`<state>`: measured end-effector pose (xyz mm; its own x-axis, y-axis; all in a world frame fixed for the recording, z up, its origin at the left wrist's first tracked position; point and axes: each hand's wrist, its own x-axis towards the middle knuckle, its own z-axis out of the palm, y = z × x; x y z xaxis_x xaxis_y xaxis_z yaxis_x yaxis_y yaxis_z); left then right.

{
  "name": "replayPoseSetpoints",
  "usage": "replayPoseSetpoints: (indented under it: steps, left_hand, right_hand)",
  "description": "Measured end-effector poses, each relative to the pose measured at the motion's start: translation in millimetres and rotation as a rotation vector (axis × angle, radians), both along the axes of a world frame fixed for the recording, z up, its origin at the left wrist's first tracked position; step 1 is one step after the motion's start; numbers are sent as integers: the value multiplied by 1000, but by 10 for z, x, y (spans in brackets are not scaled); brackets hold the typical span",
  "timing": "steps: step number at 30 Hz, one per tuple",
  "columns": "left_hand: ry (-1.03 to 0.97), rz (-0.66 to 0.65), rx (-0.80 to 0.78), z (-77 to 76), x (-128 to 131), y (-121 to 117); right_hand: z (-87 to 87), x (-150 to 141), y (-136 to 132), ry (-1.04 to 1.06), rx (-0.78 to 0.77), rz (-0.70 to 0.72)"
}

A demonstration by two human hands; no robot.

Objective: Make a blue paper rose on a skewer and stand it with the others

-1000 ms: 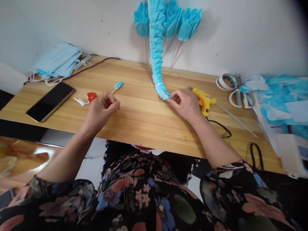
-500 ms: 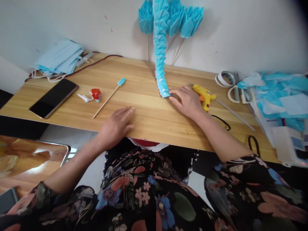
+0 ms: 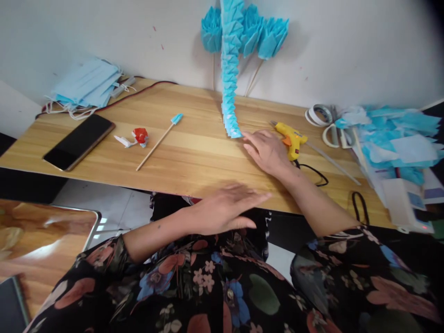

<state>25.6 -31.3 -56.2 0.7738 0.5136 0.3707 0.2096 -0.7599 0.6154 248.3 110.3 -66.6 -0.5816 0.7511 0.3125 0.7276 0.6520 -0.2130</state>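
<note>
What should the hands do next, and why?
Maybe the left hand should come up to help steady the folded blue strip: that hand is open and holds nothing, while only the right hand has fingertips at the strip's lower end.

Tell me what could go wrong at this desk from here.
Burn: the right hand is close beside the yellow plastic glue gun; if that is hot, which the picture cannot settle, skin might brush it.

Creasing: the same hand is at the lower end of the long blue folded strip, so a nudge might bend it.

Rolling: the thin wooden stick with a blue tip lies loose; a sweep of the left hand might knock it off.
</note>
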Motion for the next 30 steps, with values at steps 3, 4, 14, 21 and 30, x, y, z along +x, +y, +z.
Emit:
replayPoseSetpoints:
  steps: [3,4,14,21,30]
  left_hand:
    - [-81,234,-1,52,-234,155]
    - [-81,326,-15,59,-318,228]
    - [24,519,-13,-51,-288,1098]
    - [66,509,79,-179,-157,1294]
    - [238,540,194,-254,-166,1317]
  right_hand:
    - [-1,20,-58,-6,14,36]
    - [-5,28,-76,2,9,53]
    - [-94,63,-117,45,-54,-7]
    - [-92,51,-106,45,-89,-39]
    - [-77,0,-94,47,-104,-26]
